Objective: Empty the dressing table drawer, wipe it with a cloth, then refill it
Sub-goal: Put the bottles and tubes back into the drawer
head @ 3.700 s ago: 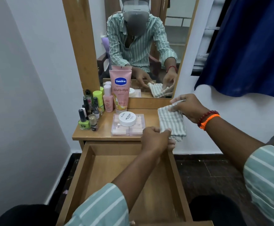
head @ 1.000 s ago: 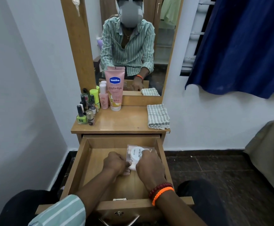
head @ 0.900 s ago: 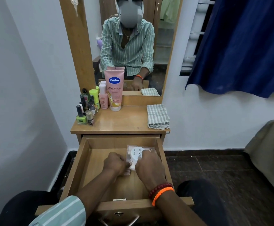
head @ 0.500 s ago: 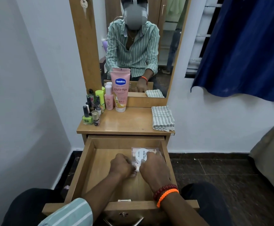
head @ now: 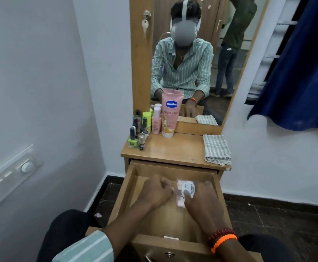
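Observation:
The wooden drawer (head: 124, 188) of the dressing table stands pulled out towards me. Inside it, at the back right, lies a clear flat box (head: 180, 197) of pink items with a white round jar (head: 188, 189) on top. My left hand (head: 157, 192) is curled against the box's left edge. My right hand (head: 201, 200) lies over its right side and the jar. A folded striped cloth (head: 216, 149) rests on the right end of the table top (head: 171, 150).
A pink Vaseline tube (head: 171, 114), a small pink bottle (head: 156, 121) and several nail polish bottles (head: 133, 141) stand at the back left of the table top, before the mirror (head: 192, 53). The left wall has a switch panel (head: 12, 174). A blue curtain (head: 296, 72) hangs at right.
Earlier both hands folded the cloth on the table top, where the box stood. Now the cloth lies folded there and the box is in the drawer under both hands. Lately only the view shifted.

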Available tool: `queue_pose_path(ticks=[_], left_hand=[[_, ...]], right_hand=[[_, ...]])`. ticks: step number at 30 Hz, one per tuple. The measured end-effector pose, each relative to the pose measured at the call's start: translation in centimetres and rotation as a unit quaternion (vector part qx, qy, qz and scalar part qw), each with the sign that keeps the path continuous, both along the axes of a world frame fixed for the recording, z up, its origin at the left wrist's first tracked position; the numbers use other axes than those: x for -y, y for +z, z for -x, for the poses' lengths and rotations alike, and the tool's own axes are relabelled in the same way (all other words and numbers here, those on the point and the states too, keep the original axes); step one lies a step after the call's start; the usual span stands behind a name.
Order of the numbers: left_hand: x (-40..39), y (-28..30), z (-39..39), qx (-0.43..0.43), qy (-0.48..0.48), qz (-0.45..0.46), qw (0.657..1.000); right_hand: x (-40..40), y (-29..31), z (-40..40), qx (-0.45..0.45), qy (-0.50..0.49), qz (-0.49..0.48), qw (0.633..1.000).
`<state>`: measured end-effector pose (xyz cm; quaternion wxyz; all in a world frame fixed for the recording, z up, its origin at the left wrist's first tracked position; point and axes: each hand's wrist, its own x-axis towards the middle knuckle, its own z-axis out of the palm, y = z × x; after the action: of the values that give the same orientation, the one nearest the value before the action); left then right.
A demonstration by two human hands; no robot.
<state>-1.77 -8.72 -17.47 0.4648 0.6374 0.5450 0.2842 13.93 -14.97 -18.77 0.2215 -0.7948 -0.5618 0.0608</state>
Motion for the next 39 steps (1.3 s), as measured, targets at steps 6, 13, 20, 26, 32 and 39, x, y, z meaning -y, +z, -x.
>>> queue_pose_path(ticks=[6, 13, 20, 26, 32, 39], left_hand=[[-3.4, 6.3, 6.8, -0.076, 0.119, -0.281, 0.949], [-7.5, 9.3, 9.4, -0.274, 0.118, -0.376, 0.877], [-8.5, 8.5, 9.1, -0.318, 0.086, -0.397, 0.857], [-8.5, 9.4, 8.8, -0.257, 0.133, -0.408, 0.866], [-7.7, 9.8, 9.1, -0.220, 0.116, -0.406, 0.879], [-3.9, 9.3, 9.5, -0.197, 0.006, -0.412, 0.890]], right_hand=[[-2.5, 4.5, 4.9, -0.004, 0.113, -0.074, 0.991], [-8.9, 9.0, 9.5, 0.019, 0.183, -0.142, 0.973], [-11.5, 8.6, 9.8, 0.068, 0.198, -0.130, 0.969], [-11.6, 8.7, 9.6, 0.018, 0.203, -0.198, 0.959], [-10.7, 9.3, 8.4, -0.043, 0.210, -0.236, 0.948], [-8.4, 6.7, 6.7, -0.089, 0.204, -0.206, 0.953]])
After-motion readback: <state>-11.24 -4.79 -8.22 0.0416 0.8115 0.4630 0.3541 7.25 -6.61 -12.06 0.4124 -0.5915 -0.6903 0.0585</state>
